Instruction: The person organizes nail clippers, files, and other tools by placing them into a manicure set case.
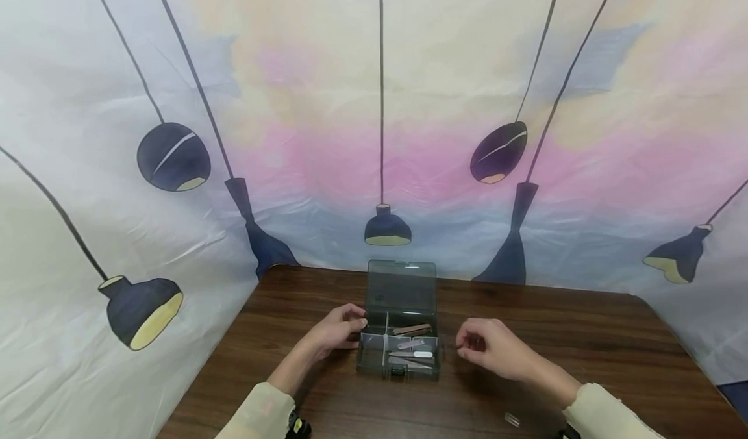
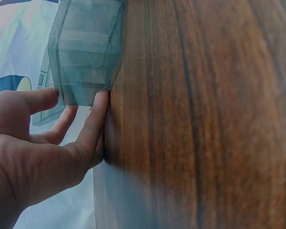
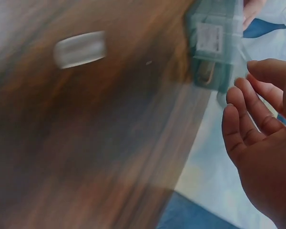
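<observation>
A clear grey-green plastic box (image 1: 398, 369) stands on the table with its hinged lid (image 1: 402, 286) raised at the back. Inside, dividers part it into compartments, and several slim grooming tools, among them what looks like tweezers (image 1: 411, 329), lie in those on the right. My left hand (image 1: 337, 327) touches the box's left side; in the left wrist view its fingertips (image 2: 101, 95) meet the wall near the table. To the right of the box, my right hand (image 1: 493, 348) hovers apart from it, fingers loosely bent, and no object shows between them.
A small clear piece, perhaps plastic (image 1: 511, 419), lies near the front of the brown wood-grain table (image 1: 584, 335), below my right wrist; it is blurred in the right wrist view. Behind the table hangs a cloth (image 1: 327, 166) printed with lamps.
</observation>
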`<state>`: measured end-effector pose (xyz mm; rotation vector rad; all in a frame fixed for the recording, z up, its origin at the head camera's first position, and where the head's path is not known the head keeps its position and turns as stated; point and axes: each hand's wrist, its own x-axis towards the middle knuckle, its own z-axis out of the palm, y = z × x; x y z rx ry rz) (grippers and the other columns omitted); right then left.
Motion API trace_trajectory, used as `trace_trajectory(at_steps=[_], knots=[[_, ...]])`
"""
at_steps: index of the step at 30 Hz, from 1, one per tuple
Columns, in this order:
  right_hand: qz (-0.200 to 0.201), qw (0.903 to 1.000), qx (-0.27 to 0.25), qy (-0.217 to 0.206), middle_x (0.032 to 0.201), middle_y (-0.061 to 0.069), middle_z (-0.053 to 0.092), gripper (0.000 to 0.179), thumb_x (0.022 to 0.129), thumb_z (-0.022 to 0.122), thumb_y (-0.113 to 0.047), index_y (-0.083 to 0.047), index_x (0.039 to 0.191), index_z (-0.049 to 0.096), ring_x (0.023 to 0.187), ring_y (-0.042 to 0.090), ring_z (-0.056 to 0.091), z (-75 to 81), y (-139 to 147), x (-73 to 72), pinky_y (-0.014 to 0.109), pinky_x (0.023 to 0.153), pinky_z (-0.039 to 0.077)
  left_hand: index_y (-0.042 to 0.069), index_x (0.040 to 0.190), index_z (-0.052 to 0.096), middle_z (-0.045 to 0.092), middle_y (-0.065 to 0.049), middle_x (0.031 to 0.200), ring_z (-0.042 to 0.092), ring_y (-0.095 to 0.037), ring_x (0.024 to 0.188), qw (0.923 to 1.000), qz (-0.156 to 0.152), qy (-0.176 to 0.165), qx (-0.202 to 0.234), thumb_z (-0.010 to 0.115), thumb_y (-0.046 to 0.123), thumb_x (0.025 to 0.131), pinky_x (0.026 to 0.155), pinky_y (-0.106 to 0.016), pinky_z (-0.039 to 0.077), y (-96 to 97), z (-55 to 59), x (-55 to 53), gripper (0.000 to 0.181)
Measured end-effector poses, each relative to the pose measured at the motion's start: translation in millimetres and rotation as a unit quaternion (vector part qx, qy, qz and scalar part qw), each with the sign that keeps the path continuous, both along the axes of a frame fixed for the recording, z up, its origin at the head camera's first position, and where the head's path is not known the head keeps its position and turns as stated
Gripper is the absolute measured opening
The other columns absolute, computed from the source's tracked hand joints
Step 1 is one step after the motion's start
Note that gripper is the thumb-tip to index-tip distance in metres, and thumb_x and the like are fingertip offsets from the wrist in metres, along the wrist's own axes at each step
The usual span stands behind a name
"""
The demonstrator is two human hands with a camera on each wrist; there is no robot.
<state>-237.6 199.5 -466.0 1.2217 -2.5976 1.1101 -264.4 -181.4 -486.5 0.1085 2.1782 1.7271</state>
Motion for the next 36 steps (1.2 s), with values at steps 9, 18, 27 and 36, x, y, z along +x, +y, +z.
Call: trace_trajectory(at_steps=[9, 18, 27, 36], knots=[[0.009, 0.9981, 0.007, -0.060, 0.089, -0.012, 0.062, 0.016, 0.096, 0.079, -0.006, -0.019, 0.096, 0.069, 0.073, 0.002, 0.056, -14.6, 37.8, 17.7, 0.024, 0.060, 0.052, -0.005, 0.138, 0.054, 0.058, -0.019, 0.129, 0.061, -0.032, 0.121, 0.9999, -0.009, -0.002, 0.005, 0.060, 0.016, 0.108, 0.090, -0.046, 0.061, 1.9, -2.7, 0.4, 0.037], [0.034, 0.9954, 0.004, -0.090, 0.088, -0.015, 0.062, 0.015, 0.096, 0.078, -0.006, -0.018, 0.096, 0.069, 0.072, -0.002, 0.056, -27.1, 71.3, 30.6, 0.024, 0.056, 0.053, -0.004, 0.138, 0.055, 0.058, -0.019, 0.131, 0.061, -0.032, 0.121, 1.0000, -0.005, -0.005, 0.006, 0.061, 0.016, 0.108, 0.089, -0.046, 0.062, 1.9, -1.2, 0.1, 0.036], [0.063, 0.9863, 0.005, -0.153, 0.089, -0.014, 0.063, 0.009, 0.097, 0.077, -0.008, -0.012, 0.099, 0.070, 0.073, -0.002, 0.057, -30.9, 85.5, 46.6, 0.024, 0.056, 0.053, -0.004, 0.137, 0.055, 0.057, -0.019, 0.131, 0.061, -0.031, 0.121, 1.0000, -0.004, -0.006, 0.004, 0.061, 0.015, 0.108, 0.090, -0.047, 0.061, 1.3, -1.0, -0.2, 0.035], [0.091, 0.9840, 0.019, -0.152, 0.090, -0.014, 0.061, 0.010, 0.099, 0.076, -0.011, -0.016, 0.102, 0.068, 0.075, -0.004, 0.055, -40.7, 83.0, 54.4, 0.022, 0.059, 0.053, -0.004, 0.137, 0.055, 0.057, -0.020, 0.131, 0.060, -0.032, 0.121, 0.9999, -0.004, -0.009, 0.003, 0.060, 0.016, 0.108, 0.090, -0.046, 0.061, -1.5, 1.8, 0.9, 0.035]])
